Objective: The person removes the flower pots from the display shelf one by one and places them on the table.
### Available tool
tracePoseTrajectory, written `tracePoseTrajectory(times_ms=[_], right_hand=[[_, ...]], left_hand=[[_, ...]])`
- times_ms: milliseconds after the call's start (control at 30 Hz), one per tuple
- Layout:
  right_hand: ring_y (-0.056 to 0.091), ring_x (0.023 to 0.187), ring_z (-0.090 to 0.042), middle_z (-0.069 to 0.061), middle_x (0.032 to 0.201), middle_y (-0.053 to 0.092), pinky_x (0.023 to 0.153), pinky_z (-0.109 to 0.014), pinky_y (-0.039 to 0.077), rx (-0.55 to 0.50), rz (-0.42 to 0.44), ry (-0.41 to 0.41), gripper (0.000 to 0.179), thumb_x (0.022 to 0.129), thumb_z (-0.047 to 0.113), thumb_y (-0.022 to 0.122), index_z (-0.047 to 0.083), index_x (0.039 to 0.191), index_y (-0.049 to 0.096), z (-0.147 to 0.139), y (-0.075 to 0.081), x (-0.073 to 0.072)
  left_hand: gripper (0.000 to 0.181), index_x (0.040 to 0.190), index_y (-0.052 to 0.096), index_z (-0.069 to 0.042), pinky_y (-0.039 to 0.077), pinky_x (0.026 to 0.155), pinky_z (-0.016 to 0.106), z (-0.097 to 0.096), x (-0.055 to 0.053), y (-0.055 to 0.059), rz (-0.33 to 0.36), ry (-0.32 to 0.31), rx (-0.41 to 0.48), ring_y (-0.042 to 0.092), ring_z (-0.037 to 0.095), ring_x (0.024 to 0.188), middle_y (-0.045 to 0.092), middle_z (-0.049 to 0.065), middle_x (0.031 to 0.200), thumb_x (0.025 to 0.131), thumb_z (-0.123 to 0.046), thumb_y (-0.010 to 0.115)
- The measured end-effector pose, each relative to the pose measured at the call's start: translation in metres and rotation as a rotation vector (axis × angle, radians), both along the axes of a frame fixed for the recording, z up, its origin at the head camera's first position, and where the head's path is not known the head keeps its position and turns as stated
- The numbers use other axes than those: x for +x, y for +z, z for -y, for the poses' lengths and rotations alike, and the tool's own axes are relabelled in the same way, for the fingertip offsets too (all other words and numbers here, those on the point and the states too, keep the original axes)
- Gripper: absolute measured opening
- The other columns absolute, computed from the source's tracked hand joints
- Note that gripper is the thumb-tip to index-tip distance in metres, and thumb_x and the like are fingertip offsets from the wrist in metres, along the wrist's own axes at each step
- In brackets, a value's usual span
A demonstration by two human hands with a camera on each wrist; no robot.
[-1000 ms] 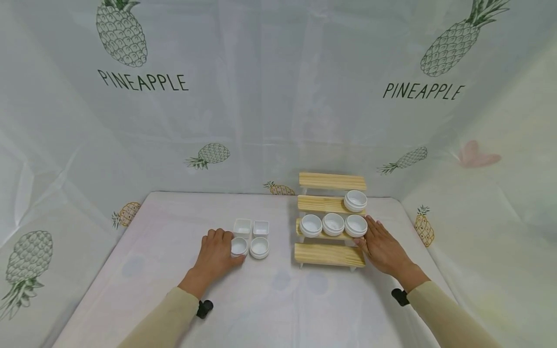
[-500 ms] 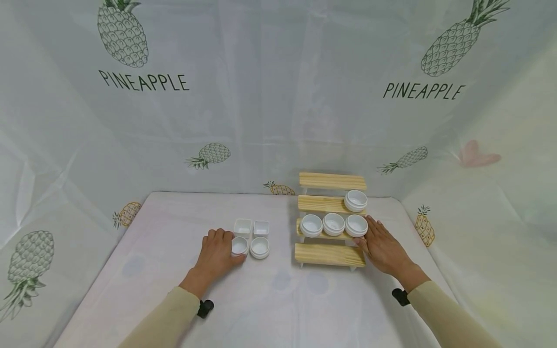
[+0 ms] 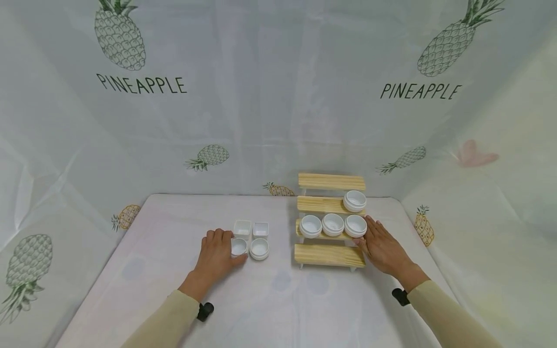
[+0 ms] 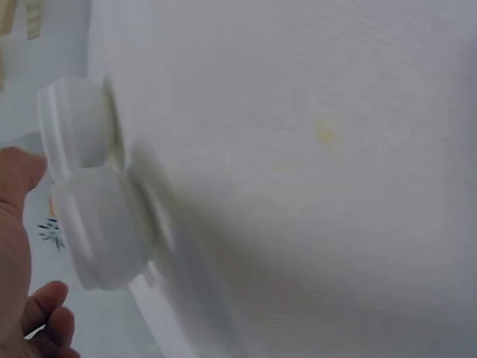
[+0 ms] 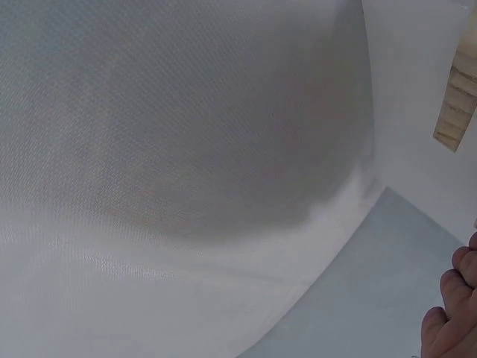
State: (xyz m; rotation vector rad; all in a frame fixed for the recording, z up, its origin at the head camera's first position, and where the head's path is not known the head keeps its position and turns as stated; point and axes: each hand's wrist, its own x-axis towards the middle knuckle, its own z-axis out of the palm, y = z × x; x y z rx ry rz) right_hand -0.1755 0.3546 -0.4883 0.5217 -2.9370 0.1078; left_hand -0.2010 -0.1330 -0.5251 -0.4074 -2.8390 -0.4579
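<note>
Left hand (image 3: 214, 256): at 7 o'clock from the middle of the head view, thumb and fingers bent in a wide curve about the near-left cup (image 3: 239, 247); whether it grips the cup cannot be told.
Near-left cup: round, white, upright on the whitish worktop (image 3: 278, 309) (the left wrist view shows its smooth side).
Cup's neighbours: at its 3 o'clock, just beside it, the near-right cup (image 3: 259, 248), also round and white; at 12 o'clock a square dish (image 3: 242, 227); at 2 o'clock a smaller-looking square dish (image 3: 261, 229).
Right hand (image 3: 387, 252): at 4 o'clock from the middle, fingers together and nearly straight, laid alongside the right end of the wooden stand (image 3: 329, 253).
Wooden stand: four pale steps, rising toward 12 o'clock.
On the second step up: left cup (image 3: 311, 226), middle cup (image 3: 333, 224) and right cup (image 3: 356, 225), round and white, in a row; the right hand's fingertips are close to the right cup.
On the third step up: upper cup (image 3: 354, 201), at the right end.
Sleeves (image 3: 163, 319): beige, a black device (image 3: 205, 311) at each wrist.
Backdrop (image 3: 278, 96): pale cloth, pineapple drawings; "PINEAPPLE" at 10 and 2 o'clock.
</note>
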Motion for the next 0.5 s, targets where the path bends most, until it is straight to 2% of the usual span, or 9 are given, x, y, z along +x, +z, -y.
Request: tracePoseTrajectory(times_ms=[100, 200, 367, 500], right_hand=[[0.031, 0.154, -0.05, -0.036, 0.164, 0.031, 0.124, -0.059, 0.026, -0.003, -0.002, 0.004, 0.073, 0.113, 0.04, 0.045, -0.019, 0.155, 0.031, 0.0, 0.0, 0.001], [0.031, 0.154, -0.05, -0.036, 0.164, 0.031, 0.124, -0.06, 0.027, 0.0, -0.005, 0.007, 0.073, 0.113, 0.039, 0.046, -0.02, 0.154, 0.032, -0.001, 0.0, 0.001], [0.029, 0.155, -0.049, -0.036, 0.165, 0.029, 0.124, -0.06, 0.026, -0.001, 0.017, -0.006, 0.072, 0.113, 0.038, 0.045, -0.019, 0.156, 0.029, -0.001, 0.001, 0.0], [0.028, 0.156, -0.049, -0.036, 0.165, 0.029, 0.125, -0.06, 0.025, 0.002, 0.029, -0.01, 0.072, 0.113, 0.037, 0.045, -0.018, 0.157, 0.028, 0.0, 0.001, -0.001]], left_hand=[[0.066, 0.119, 0.063, 0.002, 0.039, 0.083, 0.044, -0.005, -0.002, 0.008, -0.09, -0.012, 0.012, 0.046, 0.035, 0.097, 0.059, 0.017, 0.107, 0.083, -0.048, 0.087], [0.058, 0.119, 0.064, 0.001, 0.041, 0.082, 0.043, -0.015, -0.006, 0.024, -0.167, -0.039, 0.035, 0.048, 0.034, 0.096, 0.061, 0.017, 0.108, 0.087, -0.043, 0.084], [0.042, 0.12, 0.064, -0.004, 0.048, 0.086, 0.047, -0.047, -0.021, 0.063, -0.214, -0.124, 0.043, 0.053, 0.034, 0.101, 0.064, 0.014, 0.11, 0.095, -0.036, 0.077], [0.034, 0.121, 0.065, -0.007, 0.052, 0.088, 0.047, -0.08, -0.035, 0.097, -0.215, -0.196, -0.001, 0.058, 0.032, 0.104, 0.065, 0.011, 0.112, 0.1, -0.034, 0.071]])
